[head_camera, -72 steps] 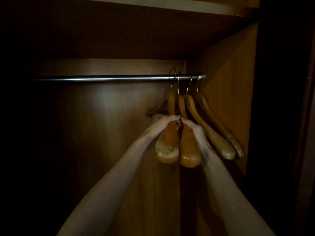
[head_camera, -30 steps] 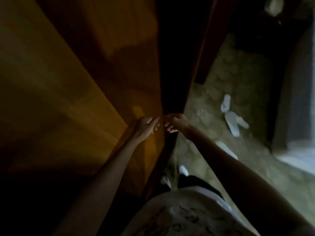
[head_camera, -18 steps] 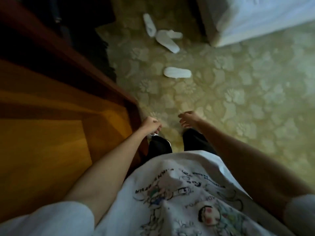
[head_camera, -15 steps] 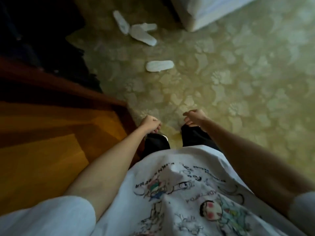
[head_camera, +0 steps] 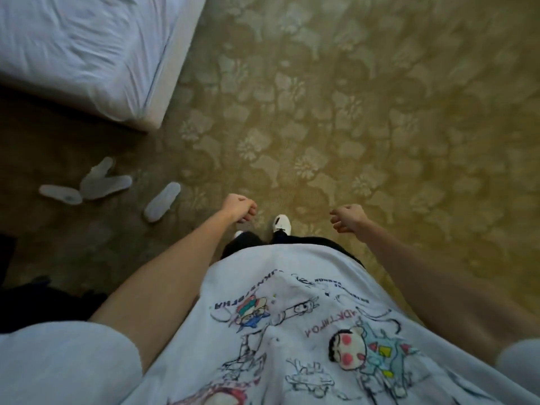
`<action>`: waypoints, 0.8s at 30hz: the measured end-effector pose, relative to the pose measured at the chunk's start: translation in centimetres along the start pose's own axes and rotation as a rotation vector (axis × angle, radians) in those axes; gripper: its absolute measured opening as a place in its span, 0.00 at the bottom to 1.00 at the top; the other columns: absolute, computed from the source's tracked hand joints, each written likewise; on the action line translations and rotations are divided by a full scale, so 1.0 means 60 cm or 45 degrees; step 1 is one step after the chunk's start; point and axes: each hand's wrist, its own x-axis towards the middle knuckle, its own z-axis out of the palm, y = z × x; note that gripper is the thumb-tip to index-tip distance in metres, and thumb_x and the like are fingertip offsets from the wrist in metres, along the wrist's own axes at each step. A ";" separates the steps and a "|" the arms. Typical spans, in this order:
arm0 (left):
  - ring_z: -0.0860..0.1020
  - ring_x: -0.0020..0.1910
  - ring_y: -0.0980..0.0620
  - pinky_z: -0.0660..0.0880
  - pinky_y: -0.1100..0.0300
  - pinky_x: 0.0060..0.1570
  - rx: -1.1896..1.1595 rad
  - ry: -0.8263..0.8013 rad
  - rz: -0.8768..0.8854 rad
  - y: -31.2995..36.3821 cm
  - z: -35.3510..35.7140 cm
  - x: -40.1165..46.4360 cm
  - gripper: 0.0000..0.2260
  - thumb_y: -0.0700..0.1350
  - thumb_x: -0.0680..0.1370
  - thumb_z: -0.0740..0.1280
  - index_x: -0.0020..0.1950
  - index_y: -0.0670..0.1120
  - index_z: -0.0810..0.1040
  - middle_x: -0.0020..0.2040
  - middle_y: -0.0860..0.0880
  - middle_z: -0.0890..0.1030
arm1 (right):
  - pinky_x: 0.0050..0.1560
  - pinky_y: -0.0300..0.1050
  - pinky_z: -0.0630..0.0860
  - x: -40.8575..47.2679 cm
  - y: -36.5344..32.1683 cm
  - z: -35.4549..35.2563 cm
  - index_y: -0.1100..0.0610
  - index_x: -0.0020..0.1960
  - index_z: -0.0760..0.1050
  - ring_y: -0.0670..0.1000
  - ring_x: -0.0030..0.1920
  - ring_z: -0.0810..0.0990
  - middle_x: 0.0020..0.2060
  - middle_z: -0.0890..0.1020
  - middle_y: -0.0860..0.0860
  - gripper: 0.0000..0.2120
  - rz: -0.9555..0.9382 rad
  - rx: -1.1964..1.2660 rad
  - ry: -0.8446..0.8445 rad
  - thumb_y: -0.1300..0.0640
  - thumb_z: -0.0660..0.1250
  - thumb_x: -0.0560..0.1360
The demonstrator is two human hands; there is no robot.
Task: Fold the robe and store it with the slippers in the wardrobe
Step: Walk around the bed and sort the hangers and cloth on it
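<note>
Several white slippers lie scattered on the patterned carpet at the left: one slipper (head_camera: pixel 162 202) nearest my feet, a second slipper (head_camera: pixel 105 187) further left, others beside it. My left hand (head_camera: pixel 239 208) hangs in front of me with fingers loosely curled and holds nothing. My right hand (head_camera: pixel 347 218) hangs the same way, empty, to the right of my white shoe (head_camera: pixel 282 224). Neither hand touches a slipper. No robe and no wardrobe are in view.
A bed with white sheets (head_camera: pixel 87 54) fills the upper left corner, its corner close to the slippers. Olive floral carpet (head_camera: pixel 380 127) spreads to the right and ahead. A dark shape (head_camera: pixel 35 296) sits at the lower left edge.
My hands let go of the wooden hangers in the wardrobe and dropped to my sides. My view swung away from the wardrobe to the carpet, and the slippers now lie at my left.
</note>
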 end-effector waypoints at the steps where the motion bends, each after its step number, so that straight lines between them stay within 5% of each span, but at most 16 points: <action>1: 0.73 0.22 0.56 0.66 0.68 0.19 0.012 0.021 0.022 0.032 -0.008 0.011 0.08 0.38 0.81 0.64 0.47 0.39 0.81 0.36 0.46 0.79 | 0.25 0.40 0.70 0.016 -0.022 -0.012 0.66 0.58 0.77 0.50 0.29 0.74 0.37 0.78 0.56 0.12 -0.002 -0.002 0.001 0.60 0.63 0.80; 8: 0.76 0.34 0.52 0.68 0.61 0.31 0.153 0.081 0.011 0.198 -0.088 0.113 0.10 0.42 0.82 0.63 0.51 0.42 0.84 0.44 0.47 0.84 | 0.38 0.45 0.78 0.103 -0.302 -0.051 0.64 0.54 0.80 0.52 0.37 0.81 0.40 0.82 0.54 0.11 -0.247 -0.120 -0.109 0.57 0.64 0.79; 14: 0.76 0.32 0.51 0.69 0.62 0.30 0.030 0.113 -0.154 0.332 -0.157 0.251 0.09 0.40 0.81 0.63 0.48 0.41 0.83 0.40 0.45 0.83 | 0.36 0.43 0.79 0.198 -0.594 -0.096 0.61 0.54 0.79 0.50 0.34 0.80 0.40 0.83 0.54 0.09 -0.365 -0.276 -0.183 0.57 0.65 0.79; 18: 0.75 0.28 0.51 0.68 0.64 0.25 -0.037 0.129 -0.197 0.510 -0.217 0.332 0.10 0.40 0.81 0.63 0.43 0.41 0.80 0.35 0.46 0.80 | 0.45 0.49 0.84 0.254 -0.774 -0.185 0.64 0.53 0.81 0.53 0.37 0.82 0.41 0.84 0.55 0.12 -0.381 -0.403 -0.150 0.56 0.65 0.78; 24: 0.73 0.27 0.52 0.67 0.67 0.21 -0.029 0.038 0.044 0.849 -0.278 0.425 0.09 0.38 0.82 0.61 0.44 0.40 0.79 0.34 0.46 0.78 | 0.34 0.44 0.79 0.339 -0.981 -0.343 0.65 0.53 0.80 0.52 0.34 0.80 0.39 0.83 0.55 0.11 -0.346 -0.375 -0.005 0.58 0.65 0.79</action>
